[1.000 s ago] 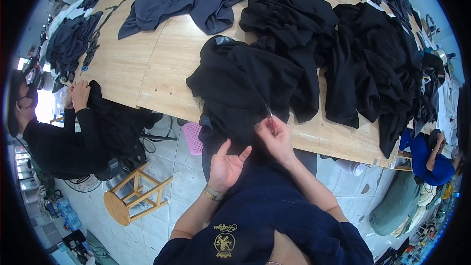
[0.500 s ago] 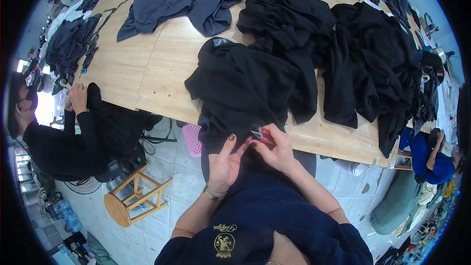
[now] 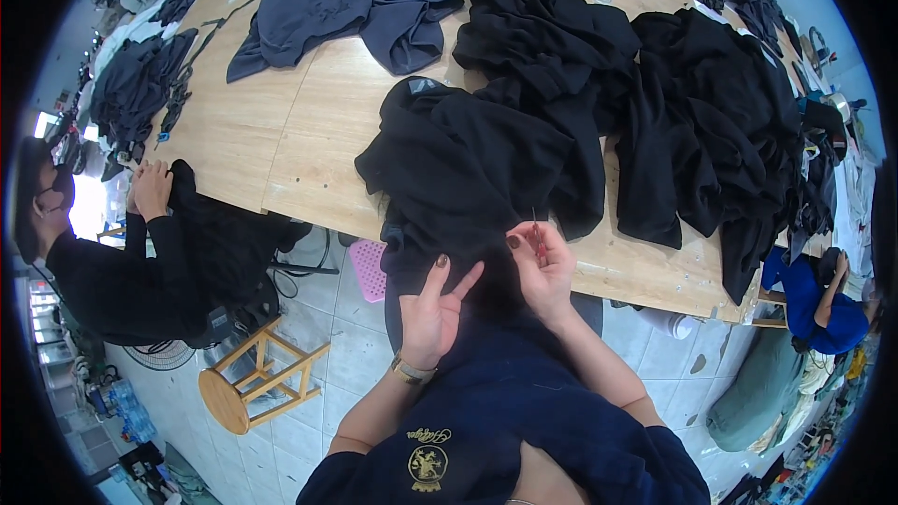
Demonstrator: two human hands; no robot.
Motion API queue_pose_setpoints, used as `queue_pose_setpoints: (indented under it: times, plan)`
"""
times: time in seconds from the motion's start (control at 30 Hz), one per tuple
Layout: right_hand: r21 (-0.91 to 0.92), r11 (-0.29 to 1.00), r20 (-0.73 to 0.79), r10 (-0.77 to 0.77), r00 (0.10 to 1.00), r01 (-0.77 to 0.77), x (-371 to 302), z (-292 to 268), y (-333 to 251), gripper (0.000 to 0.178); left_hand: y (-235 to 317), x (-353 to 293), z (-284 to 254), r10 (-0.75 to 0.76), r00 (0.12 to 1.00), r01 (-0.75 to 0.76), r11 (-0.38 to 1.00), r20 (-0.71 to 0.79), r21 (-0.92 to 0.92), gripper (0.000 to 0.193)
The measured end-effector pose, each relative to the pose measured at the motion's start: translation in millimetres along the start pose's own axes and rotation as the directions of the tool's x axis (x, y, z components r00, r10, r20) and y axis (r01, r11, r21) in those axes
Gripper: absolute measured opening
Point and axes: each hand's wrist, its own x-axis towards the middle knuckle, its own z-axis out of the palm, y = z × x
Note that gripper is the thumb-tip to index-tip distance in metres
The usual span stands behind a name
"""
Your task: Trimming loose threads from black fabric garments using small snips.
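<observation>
A black garment [image 3: 468, 150] drapes from the wooden table over its near edge toward my lap. At its hanging part is my left hand [image 3: 430, 318], palm turned up, thumb and forefinger apart; the other fingers are partly hidden. I see nothing held between those two fingertips. My right hand [image 3: 550, 276] is closed around small red-handled thread snips [image 3: 536, 241], their thin blade pointing away from me. The snips are beside the garment, apart from my left hand.
Two more black garments [image 3: 543, 37] [image 3: 716, 112] and a dark grey-blue garment [image 3: 351, 9] lie on the table [image 3: 313, 140]. A co-worker in black [image 3: 122, 271] sits at left near a wooden stool [image 3: 224, 400]. A pink perforated piece [image 3: 369, 271] shows below the table edge.
My right hand has moved up and to the right, away from my left hand, taking the snips with it. The snips now point away from me. My left forefinger has straightened.
</observation>
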Motion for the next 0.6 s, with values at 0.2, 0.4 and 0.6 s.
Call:
queue_pose_setpoints:
  times: [0.2, 0.4, 0.6]
  plan:
    - [-0.083, 0.992, 0.126, 0.101, 0.987, -0.090, -1.3, -2.1, 4.8, 0.014, 2.6, 2.7, -1.1, -0.066, 0.998, 0.066, 0.997, -0.007, -0.026, 0.010]
    - [-0.079, 0.972, 0.189, 0.233, 0.954, -0.222, 13.1, 10.5, 15.1, 0.014, -0.3, 3.3, -14.1, -0.073, 0.983, 0.080, 0.996, -0.168, 0.032, 0.024]
    - [-0.117, 0.970, 0.220, 0.234, 0.947, -0.212, 16.4, 16.2, 16.0, 0.021, -1.4, 18.8, -30.8, -0.041, 0.970, 0.078, 0.986, -0.242, 0.148, 0.032]
